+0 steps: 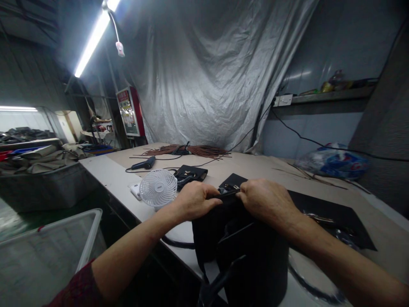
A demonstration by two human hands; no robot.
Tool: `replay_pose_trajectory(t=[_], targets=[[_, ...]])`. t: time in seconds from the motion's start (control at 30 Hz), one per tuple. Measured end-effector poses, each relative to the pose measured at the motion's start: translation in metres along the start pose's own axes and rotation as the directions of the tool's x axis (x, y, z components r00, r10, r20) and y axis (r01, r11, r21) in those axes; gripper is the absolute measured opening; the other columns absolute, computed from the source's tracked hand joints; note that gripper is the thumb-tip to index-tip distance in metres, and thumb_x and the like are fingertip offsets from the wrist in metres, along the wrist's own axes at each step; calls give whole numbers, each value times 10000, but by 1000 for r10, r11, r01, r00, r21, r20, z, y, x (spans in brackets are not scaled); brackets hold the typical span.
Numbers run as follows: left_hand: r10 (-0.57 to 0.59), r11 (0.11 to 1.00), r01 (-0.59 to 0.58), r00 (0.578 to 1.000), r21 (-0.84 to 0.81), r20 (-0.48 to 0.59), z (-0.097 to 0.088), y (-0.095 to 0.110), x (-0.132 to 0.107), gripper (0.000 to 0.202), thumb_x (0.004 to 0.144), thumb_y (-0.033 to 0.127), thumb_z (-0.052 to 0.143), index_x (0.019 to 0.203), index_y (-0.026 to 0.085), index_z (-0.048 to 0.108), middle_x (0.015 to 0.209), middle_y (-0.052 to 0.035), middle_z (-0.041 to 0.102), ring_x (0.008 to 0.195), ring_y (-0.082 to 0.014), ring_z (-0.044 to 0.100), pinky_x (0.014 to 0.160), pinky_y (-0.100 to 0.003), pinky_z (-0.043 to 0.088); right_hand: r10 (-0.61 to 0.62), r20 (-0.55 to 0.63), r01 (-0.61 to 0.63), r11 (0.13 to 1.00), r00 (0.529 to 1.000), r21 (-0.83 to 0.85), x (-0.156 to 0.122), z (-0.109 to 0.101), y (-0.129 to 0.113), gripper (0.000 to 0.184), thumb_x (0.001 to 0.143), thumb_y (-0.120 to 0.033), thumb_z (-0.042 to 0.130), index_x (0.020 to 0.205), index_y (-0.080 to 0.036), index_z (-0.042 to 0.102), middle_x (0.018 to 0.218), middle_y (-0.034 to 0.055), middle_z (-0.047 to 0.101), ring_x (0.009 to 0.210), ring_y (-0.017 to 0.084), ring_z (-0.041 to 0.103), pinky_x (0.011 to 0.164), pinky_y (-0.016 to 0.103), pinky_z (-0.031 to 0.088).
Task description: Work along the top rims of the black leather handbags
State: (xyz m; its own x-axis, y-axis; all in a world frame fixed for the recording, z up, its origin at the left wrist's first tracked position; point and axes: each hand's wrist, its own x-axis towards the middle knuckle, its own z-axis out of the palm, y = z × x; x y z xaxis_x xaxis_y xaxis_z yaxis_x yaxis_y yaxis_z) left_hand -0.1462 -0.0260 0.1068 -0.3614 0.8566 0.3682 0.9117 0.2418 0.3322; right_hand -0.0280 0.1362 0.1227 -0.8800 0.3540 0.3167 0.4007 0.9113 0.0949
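Note:
A black bag (249, 251) stands at the near edge of the worktable (108, 170), its strap hanging down in front. My left hand (195, 200) is closed on the bag's top edge from the left. My right hand (270, 200) grips the same edge from the right, knuckles up. Between the two hands a small metal clasp (230, 187) shows on the bag's flap. The fingertips of both hands are hidden behind the bag's edge.
A small white fan (158, 188) stands left of my hands, with a black pouch (191, 173) and a dark handheld tool (143, 163) behind it. Brown strips (188, 150) lie further back. A black mat (329, 213) lies right. A clear plastic bin (47, 247) sits lower left.

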Motion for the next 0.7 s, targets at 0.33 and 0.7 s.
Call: replay_pose_trajectory(t=[0.33, 0.7], targets=[[72, 987, -79, 996, 140, 54, 6, 6, 25, 234, 837, 270, 563, 1010, 251, 720, 953, -22, 734, 891, -190, 654, 775, -271, 456, -51, -44, 53, 997, 998, 60, -4, 6, 13, 292, 831, -395, 448, 720, -254, 679, 743, 46, 697, 659, 207, 620, 517, 297, 259], [65, 995, -61, 997, 85, -47, 10, 6, 17, 206, 825, 250, 572, 945, 224, 738, 892, -17, 735, 837, -170, 645, 757, -258, 434, -3, 4, 3, 1000, 1000, 31, -2, 1, 4, 335, 849, -383, 418, 809, -230, 713, 785, 90, 705, 694, 232, 636, 567, 312, 348]])
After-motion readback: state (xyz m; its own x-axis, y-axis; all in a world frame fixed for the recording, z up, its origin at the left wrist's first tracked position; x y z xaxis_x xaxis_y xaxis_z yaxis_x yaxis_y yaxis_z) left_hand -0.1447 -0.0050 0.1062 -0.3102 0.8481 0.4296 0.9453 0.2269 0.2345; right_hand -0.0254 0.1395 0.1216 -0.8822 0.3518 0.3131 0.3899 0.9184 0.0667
